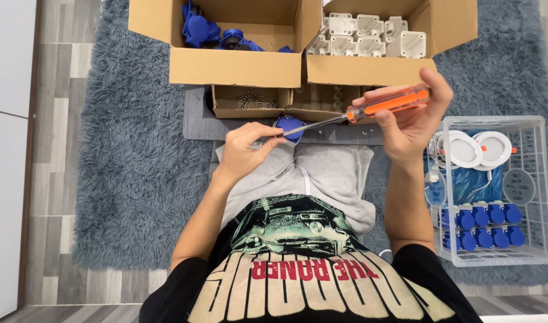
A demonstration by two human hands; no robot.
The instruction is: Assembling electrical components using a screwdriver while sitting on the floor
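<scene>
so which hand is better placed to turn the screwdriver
Right. The right hand already grips the orange screwdriver by its handle, while the left hand is busy pinching the blue part at the tip.

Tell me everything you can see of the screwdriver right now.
The screwdriver has a translucent orange handle with clear plastic sides and a thin, bare metal shaft. It lies nearly level, tilted slightly, handle up to the right. The right hand wraps the handle, thumb along it. The tip points left into a small blue part pinched by the left hand, above the lap. The tip itself is hidden, so its type cannot be told.
</scene>
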